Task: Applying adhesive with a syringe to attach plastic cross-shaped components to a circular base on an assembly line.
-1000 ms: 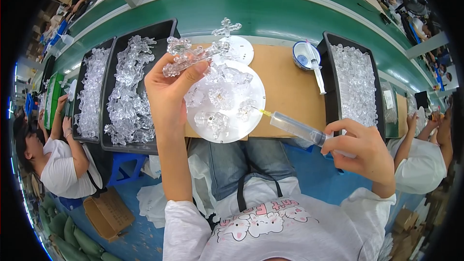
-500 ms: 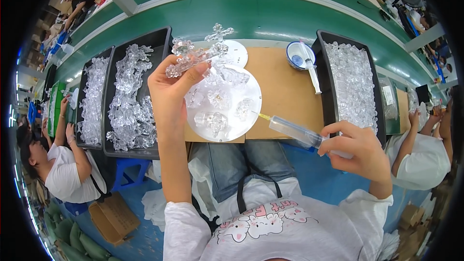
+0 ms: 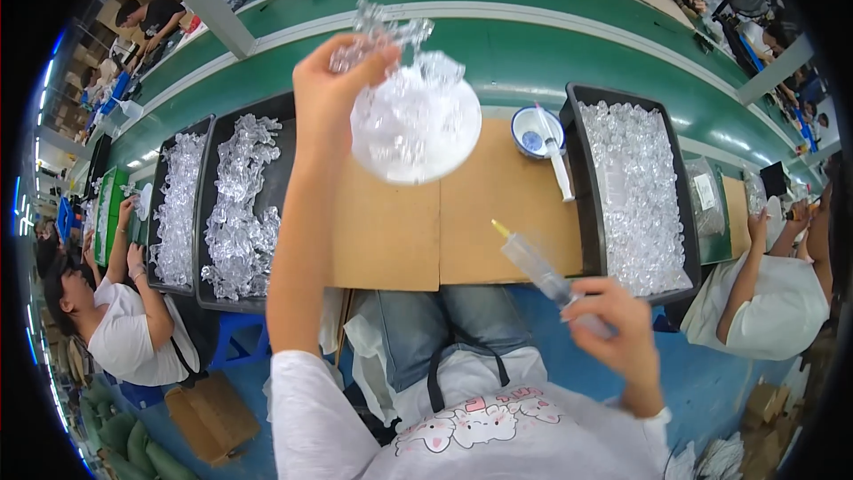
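Note:
My left hand (image 3: 330,80) is raised over the far side of the cardboard, its fingers closed around a clear branching plastic ornament (image 3: 378,36). Just beside those fingers is a round white disc (image 3: 413,164) carrying several clear pieces; it appears to hang from the held ornament, though the join is hard to make out. Lower right, my right hand (image 3: 613,329) grips a clear syringe (image 3: 538,268) by its rear end. The syringe's yellow tip points up and left, apart from the disc and over the cardboard's near part.
Brown cardboard (image 3: 386,240) covers the bench. A blue-and-white bowl (image 3: 519,142) holds another leaning syringe (image 3: 557,164). Right stands a black bin (image 3: 588,213) of clear beads; left, a black bin (image 3: 283,160) of clear branching pieces and a narrower bin (image 3: 169,284). Co-workers sit on both sides.
My left hand has moved up and away with the ornament, and the white disc has moved off the near cardboard too. My right hand has drawn the syringe back from the disc.

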`<control>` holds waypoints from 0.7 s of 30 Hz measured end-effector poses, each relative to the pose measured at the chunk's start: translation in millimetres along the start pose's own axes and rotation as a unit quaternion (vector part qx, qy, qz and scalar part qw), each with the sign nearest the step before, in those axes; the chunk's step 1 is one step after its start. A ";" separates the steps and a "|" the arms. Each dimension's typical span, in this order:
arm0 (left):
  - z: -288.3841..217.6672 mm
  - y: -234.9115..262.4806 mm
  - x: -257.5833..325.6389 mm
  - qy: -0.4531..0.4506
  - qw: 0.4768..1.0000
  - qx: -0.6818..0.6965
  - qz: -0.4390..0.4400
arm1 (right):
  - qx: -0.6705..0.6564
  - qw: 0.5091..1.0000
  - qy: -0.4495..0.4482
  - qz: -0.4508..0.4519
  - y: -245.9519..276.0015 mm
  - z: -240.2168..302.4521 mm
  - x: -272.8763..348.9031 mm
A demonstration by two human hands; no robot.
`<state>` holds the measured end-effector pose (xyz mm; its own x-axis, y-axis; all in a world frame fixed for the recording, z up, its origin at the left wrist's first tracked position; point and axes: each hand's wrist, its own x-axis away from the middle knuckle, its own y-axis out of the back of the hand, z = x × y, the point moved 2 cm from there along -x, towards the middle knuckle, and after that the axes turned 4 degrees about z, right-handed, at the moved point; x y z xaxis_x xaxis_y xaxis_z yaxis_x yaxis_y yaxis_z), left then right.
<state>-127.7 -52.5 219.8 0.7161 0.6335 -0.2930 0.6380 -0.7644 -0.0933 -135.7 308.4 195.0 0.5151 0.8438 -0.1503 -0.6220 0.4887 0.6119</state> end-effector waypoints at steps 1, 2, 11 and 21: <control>3.4 -0.7 -21.6 -0.013 1.000 -0.009 0.023 | -0.045 0.999 -0.027 -0.016 -15.0 -5.0 5.4; 5.8 -2.5 -43.0 -0.027 0.998 -0.018 0.047 | -0.071 0.995 -0.068 -0.024 -30.8 -11.1 8.4; 166.3 -46.0 -194.3 0.018 0.965 -0.173 0.198 | -0.085 0.976 -0.130 -0.150 -124.8 -119.3 -27.4; 253.1 -22.9 -225.8 0.093 0.911 -0.353 0.192 | 0.008 0.983 -0.104 -0.148 -123.4 -146.9 -68.4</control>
<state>-375.6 -208.5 47.3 0.9187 0.3950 -0.0024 0.3058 -0.7073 0.6374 -180.8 223.0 15.7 0.7828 0.6004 -0.1639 -0.4173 0.7017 0.5775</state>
